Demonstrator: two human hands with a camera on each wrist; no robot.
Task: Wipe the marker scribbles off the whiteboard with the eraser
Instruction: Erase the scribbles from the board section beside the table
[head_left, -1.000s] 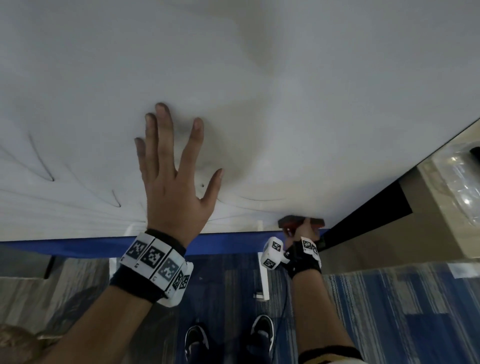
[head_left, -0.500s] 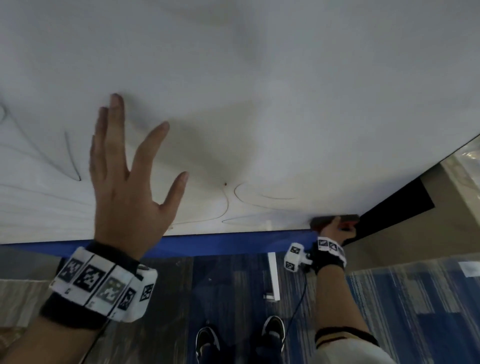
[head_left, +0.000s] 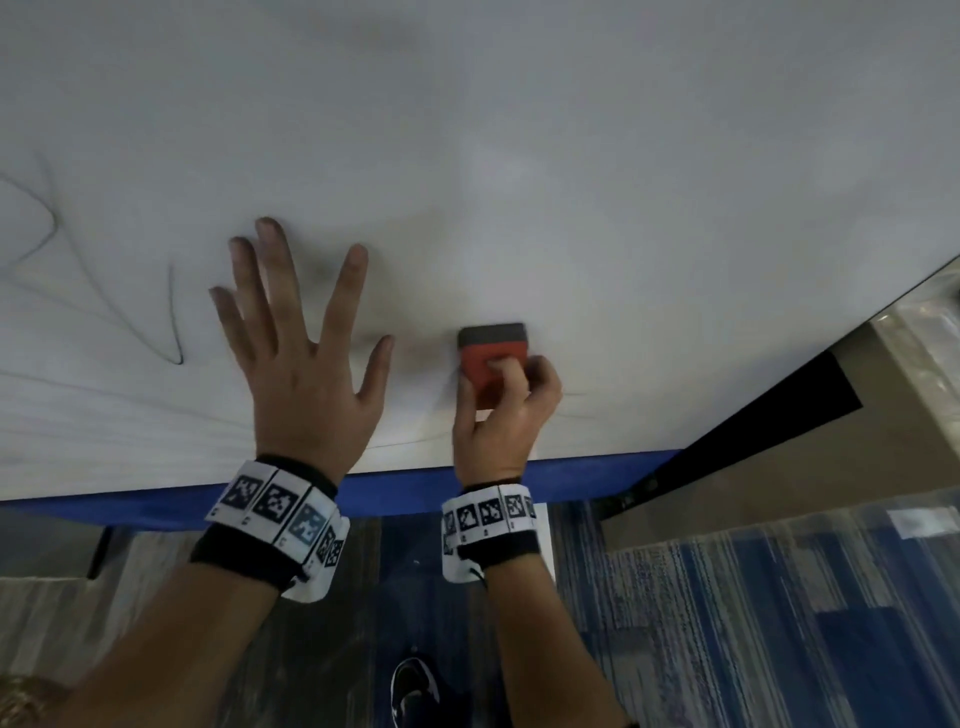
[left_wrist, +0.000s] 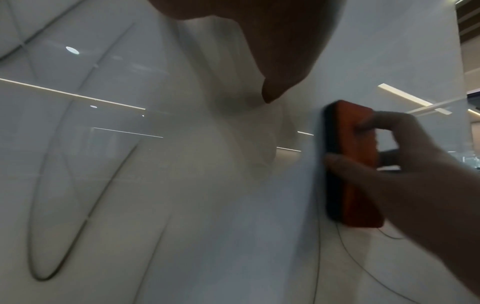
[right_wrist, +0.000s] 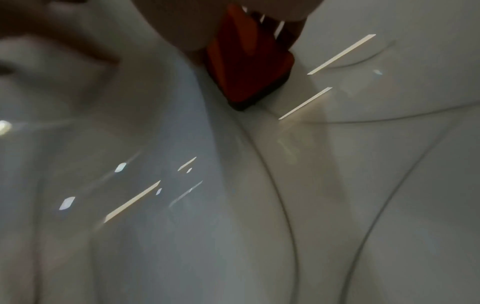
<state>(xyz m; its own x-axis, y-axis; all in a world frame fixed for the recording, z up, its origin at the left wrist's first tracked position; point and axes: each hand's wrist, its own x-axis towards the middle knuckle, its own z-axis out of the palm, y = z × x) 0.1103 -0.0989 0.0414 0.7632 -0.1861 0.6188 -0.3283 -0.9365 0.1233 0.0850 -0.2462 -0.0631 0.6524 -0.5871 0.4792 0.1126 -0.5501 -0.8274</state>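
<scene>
The whiteboard (head_left: 571, 156) fills the upper head view, with thin dark marker scribbles (head_left: 171, 322) at its lower left and faint lines near its bottom edge. My right hand (head_left: 501, 400) grips the red eraser (head_left: 491, 364), whose dark felt lies flat against the board low and right of centre. The left wrist view shows the eraser (left_wrist: 355, 164) upright on the board with fingers (left_wrist: 389, 123) curled over it. It shows in the right wrist view too, the eraser (right_wrist: 246, 67) with curved lines below it. My left hand (head_left: 296, 332) is spread flat on the board just left of the eraser.
A blue strip (head_left: 571, 475) runs under the board's bottom edge. A black bracket (head_left: 769, 421) and a beige wall lie at the right. Blue striped carpet (head_left: 779, 623) and my shoe (head_left: 413, 686) are below.
My right hand lifted the eraser from the board's bottom right corner up and leftward onto the board surface. My left hand shifted and is again flat on the board, close to the eraser.
</scene>
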